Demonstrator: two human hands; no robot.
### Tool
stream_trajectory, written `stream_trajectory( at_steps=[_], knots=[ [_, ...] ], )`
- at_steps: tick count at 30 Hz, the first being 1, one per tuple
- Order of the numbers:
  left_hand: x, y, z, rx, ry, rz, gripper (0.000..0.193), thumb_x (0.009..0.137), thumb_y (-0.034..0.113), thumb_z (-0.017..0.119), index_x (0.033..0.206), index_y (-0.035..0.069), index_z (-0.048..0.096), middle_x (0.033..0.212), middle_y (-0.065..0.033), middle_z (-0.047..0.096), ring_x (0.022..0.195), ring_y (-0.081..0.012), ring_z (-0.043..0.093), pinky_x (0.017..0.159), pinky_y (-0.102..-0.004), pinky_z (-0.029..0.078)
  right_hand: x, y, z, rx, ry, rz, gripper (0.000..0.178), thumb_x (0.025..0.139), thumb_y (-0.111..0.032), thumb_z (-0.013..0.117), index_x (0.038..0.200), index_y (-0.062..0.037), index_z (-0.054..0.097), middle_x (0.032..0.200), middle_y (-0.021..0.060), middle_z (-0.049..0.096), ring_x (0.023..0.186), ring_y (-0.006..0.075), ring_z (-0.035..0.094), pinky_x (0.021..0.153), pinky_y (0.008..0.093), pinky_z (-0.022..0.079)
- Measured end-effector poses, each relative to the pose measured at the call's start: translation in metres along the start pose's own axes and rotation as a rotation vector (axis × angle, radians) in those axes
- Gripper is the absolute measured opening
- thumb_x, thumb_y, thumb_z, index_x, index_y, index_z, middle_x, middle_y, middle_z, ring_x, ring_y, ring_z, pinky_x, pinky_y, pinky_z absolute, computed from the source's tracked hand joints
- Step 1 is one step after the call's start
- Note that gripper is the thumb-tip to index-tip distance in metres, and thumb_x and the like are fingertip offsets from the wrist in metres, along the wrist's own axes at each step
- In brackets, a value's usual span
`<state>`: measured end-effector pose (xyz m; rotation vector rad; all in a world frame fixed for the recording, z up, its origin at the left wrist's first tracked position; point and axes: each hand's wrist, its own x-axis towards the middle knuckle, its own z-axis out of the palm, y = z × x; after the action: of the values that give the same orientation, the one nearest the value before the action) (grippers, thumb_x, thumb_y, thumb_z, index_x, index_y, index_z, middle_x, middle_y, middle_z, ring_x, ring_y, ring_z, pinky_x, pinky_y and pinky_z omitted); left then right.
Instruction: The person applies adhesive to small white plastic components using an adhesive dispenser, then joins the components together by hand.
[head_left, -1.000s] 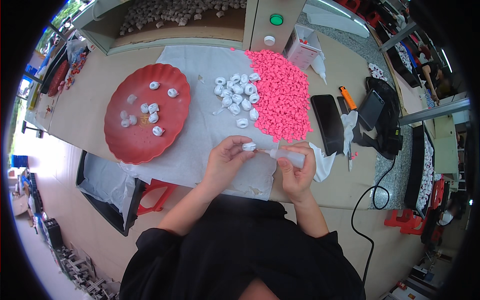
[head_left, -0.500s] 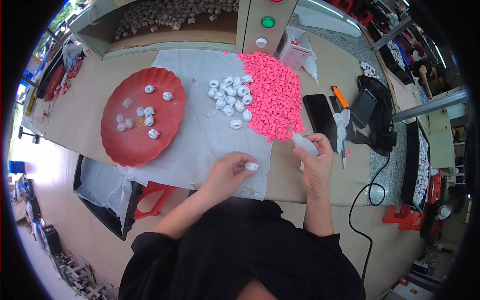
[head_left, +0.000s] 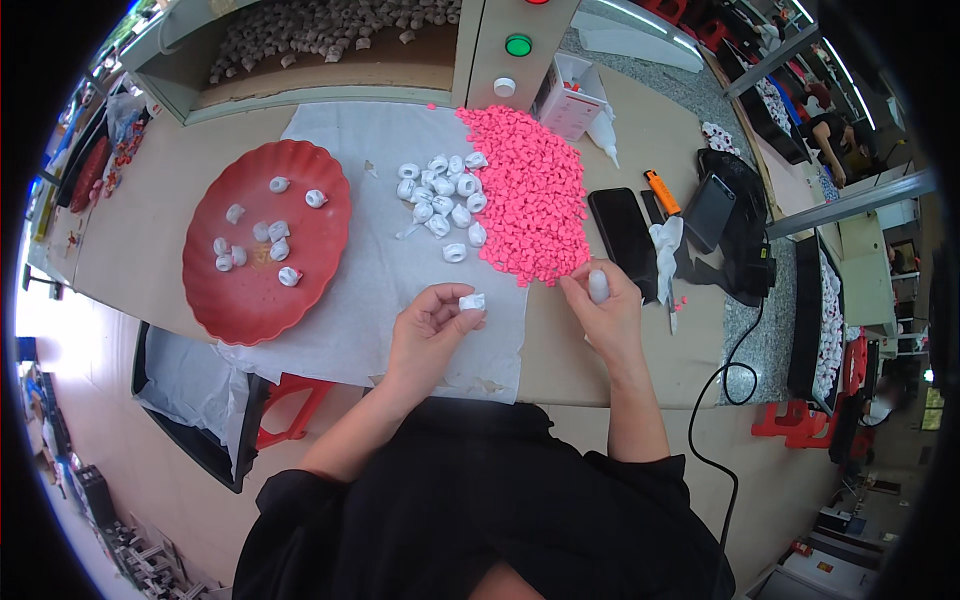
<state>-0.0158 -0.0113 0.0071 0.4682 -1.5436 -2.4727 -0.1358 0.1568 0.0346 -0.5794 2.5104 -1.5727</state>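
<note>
My left hand (head_left: 428, 332) pinches a small white hollow piece (head_left: 472, 301) between thumb and fingertips, above the white cloth (head_left: 390, 285). In my right hand (head_left: 611, 312) a small white squeeze bottle (head_left: 598, 286) is tucked against the palm. Its thumb and forefinger reach the near edge of a heap of small pink pieces (head_left: 535, 195); whether they pinch one is too small to tell. Left of that heap lies a cluster of similar white pieces (head_left: 440, 190). Several more white pieces sit spread out in a red scalloped dish (head_left: 215, 300) at the left.
Right of the heap lie a black phone (head_left: 622, 230), an orange-handled cutter (head_left: 662, 192), a crumpled tissue (head_left: 665, 255) and a dark bag (head_left: 745, 240). A white box (head_left: 572, 95) stands behind. An oven-like cabinet (head_left: 300, 95) full of white pieces borders the far side.
My right hand has turned the bottle from pointing at the heap to lying in the palm, and its fingertips have come to the heap's edge. The view has shifted slightly.
</note>
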Motion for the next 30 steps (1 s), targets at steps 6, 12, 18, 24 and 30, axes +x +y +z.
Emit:
stream_trajectory(
  at_steps=[6, 12, 18, 24, 30],
  knots=[
    [0.001, 0.0, -0.001, 0.025, -0.016, -0.016, 0.023, 0.079, 0.0, 0.055, 0.101, -0.002, 0.048, 0.088, -0.0051, 0.057, 0.079, -0.0096, 0.055, 0.072, -0.0207, 0.044, 0.001, 0.0, 0.006, -0.375, 0.001, -0.265, 0.016, 0.067, -0.013, 0.065, 0.076, -0.0017, 0.06, 0.073, 0.0122, 0.057, 0.065, 0.0279, 0.056, 0.056, 0.0333, 0.042],
    [0.0, -0.001, -0.001, 0.027, -0.021, -0.011, 0.023, 0.079, -0.001, 0.055, 0.101, -0.002, 0.048, 0.088, -0.0046, 0.056, 0.078, -0.0089, 0.054, 0.072, -0.0204, 0.044, 0.003, 0.002, 0.014, -0.62, -0.016, -0.212, 0.018, 0.068, -0.017, 0.064, 0.075, -0.0008, 0.059, 0.074, 0.0133, 0.057, 0.066, 0.0286, 0.057, 0.057, 0.0365, 0.043],
    [0.0, 0.001, -0.001, 0.044, -0.027, -0.008, 0.024, 0.079, -0.001, 0.055, 0.101, -0.002, 0.047, 0.088, -0.0047, 0.056, 0.077, -0.0085, 0.054, 0.071, -0.0208, 0.045, 0.002, 0.002, 0.007, -0.537, -0.006, -0.259, 0.014, 0.068, -0.01, 0.06, 0.078, 0.0, 0.058, 0.073, 0.014, 0.058, 0.067, 0.0295, 0.057, 0.059, 0.0354, 0.044],
    [0.001, 0.0, -0.002, 0.069, -0.056, -0.001, 0.023, 0.08, 0.001, 0.054, 0.102, -0.003, 0.047, 0.089, -0.0071, 0.056, 0.081, -0.0124, 0.055, 0.069, -0.0237, 0.046, -0.012, -0.006, 0.018, 0.091, -0.068, -0.083, 0.009, 0.075, -0.002, 0.058, 0.084, 0.0019, 0.057, 0.073, 0.0082, 0.06, 0.064, 0.0148, 0.058, 0.058, 0.0248, 0.045],
    [0.0, -0.001, -0.004, 0.044, -0.092, 0.008, 0.024, 0.081, 0.001, 0.052, 0.105, -0.003, 0.048, 0.09, -0.0073, 0.057, 0.081, -0.0122, 0.056, 0.071, -0.0239, 0.046, -0.021, -0.017, 0.036, 0.651, -0.306, 0.223, 0.01, 0.077, 0.001, 0.057, 0.086, 0.0018, 0.057, 0.073, 0.0075, 0.058, 0.063, 0.0118, 0.056, 0.056, 0.0214, 0.045]
  ],
)
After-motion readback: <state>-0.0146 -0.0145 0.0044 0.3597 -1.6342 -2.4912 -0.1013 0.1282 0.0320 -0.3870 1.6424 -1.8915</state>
